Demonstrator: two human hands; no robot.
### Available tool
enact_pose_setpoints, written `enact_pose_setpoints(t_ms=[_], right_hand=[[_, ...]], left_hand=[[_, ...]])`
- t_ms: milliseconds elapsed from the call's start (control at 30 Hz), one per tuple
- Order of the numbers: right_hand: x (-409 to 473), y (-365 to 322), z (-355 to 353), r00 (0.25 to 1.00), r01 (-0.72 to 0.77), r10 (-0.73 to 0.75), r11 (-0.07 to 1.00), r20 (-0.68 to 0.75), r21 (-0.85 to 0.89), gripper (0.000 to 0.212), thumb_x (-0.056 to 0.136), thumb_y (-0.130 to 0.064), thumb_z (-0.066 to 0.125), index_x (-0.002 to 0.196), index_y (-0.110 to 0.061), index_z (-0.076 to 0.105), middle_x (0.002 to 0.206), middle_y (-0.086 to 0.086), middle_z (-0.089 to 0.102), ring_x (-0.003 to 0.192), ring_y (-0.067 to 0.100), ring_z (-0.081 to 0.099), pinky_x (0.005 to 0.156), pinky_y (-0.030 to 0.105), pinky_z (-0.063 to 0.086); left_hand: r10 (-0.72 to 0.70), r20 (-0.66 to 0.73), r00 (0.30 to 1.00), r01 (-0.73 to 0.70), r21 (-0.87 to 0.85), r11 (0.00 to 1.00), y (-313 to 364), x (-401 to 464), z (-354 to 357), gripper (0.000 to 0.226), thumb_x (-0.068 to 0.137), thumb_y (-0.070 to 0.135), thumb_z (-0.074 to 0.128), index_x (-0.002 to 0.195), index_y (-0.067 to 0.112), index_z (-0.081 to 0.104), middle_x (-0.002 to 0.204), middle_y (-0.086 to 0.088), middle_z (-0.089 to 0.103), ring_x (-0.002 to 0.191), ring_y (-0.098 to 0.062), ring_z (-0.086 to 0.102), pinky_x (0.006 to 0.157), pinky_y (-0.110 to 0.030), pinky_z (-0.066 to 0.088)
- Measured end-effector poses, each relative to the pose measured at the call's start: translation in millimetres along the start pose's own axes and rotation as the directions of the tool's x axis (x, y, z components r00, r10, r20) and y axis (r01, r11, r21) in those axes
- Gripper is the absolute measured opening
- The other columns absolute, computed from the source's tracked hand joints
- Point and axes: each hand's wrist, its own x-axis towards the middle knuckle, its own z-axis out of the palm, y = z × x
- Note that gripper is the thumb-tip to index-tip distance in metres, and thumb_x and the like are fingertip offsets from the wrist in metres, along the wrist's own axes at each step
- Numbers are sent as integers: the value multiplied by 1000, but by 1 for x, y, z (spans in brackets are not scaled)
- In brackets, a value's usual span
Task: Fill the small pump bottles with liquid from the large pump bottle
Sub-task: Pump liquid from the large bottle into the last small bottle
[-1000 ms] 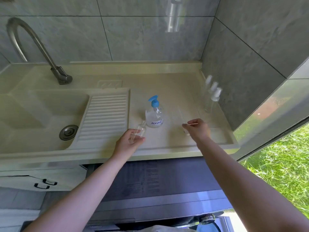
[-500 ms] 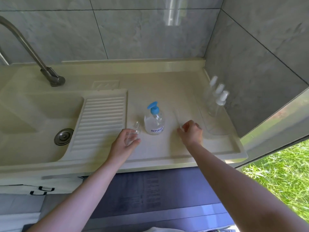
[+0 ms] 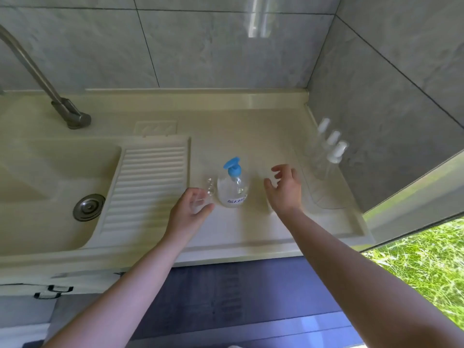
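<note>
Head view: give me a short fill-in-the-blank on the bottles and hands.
1. The large pump bottle has a ____ pump head.
2. The left hand grips a small clear bottle with its cap ____.
3. ____ capped small bottles stand by the right wall.
4. The right hand holds ____.

Missing: blue; off; three; nothing

Home laundry or utility corner: cream moulded sink (image 3: 50,172) with ribbed washboard (image 3: 148,182), steel tap (image 3: 37,79), grey wall tiles (image 3: 213,46); grass (image 3: 421,259) outside beyond the tabletop's right edge.
</note>
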Motion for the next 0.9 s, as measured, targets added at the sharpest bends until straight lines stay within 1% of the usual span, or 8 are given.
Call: enact_pose_setpoints(t_ms=[67,167,267,333,400,533,633,900], right_hand=[[10,-26,-1,999,-6,3,997,36,80,20,88,-13,63,107,-11,63,101,5,61,82,16,56,81,27,45],[24,-67,-1,984,-82,41,967,172,240,14,89,-23,57,96,-16,67,90,-4,68,85,14,62,80,26,48],[36,-105,2,938,-192,59,909,340,371,16,93,-24,57,91,-14,69,82,-4,70,71,8,65,62,16,49],[42,-122,5,889,-243,74,912,451,330,23,97,-28,56,86,-13,70,74,-3,68,59,8,60,51,13,43],[46,-132,12,851,-235,81,943,519,237,31,97,-32,55,76,-15,70,68,-1,67,55,10,57,53,17,44],[49,-130,24,834,-233,113,959,540,159,36,96,-31,54,68,-16,70,62,-2,66,51,10,57,65,24,48],[50,-126,25,826,-230,131,966,548,116,35,95,-30,55,66,-17,70,63,-3,67,61,13,59,72,27,49],[56,-130,25,762,-276,179,959,623,63,34,96,-23,56,66,-13,69,67,3,67,59,14,60,70,23,48]], left_hand=[[24,-15,1000,-24,22,999,1,3,0,29,82,12,77,101,25,59,112,12,68,107,-7,64,95,-31,49],[77,-42,996,-73,89,993,4,5,2,32,80,13,78,104,23,61,116,5,65,105,-10,65,85,-18,46],[170,-53,984,-159,165,973,7,5,3,34,77,9,78,106,18,63,114,1,65,104,-11,64,86,-7,41],[215,-55,975,-200,201,959,11,5,4,34,77,10,79,106,15,64,110,2,66,103,-10,62,90,-11,42],[224,-65,973,-208,188,960,14,6,6,34,77,12,80,106,16,64,109,4,66,102,-10,62,92,-21,45],[209,-86,974,-195,155,969,18,8,11,34,78,18,80,107,19,63,110,8,67,102,-4,61,90,-17,43],[208,-95,974,-193,140,971,20,9,13,35,78,19,80,109,20,63,112,8,66,104,-5,61,90,-17,43],[212,-95,973,-198,133,971,23,11,14,36,78,15,80,110,18,63,112,6,65,103,-7,61,90,-19,43]])
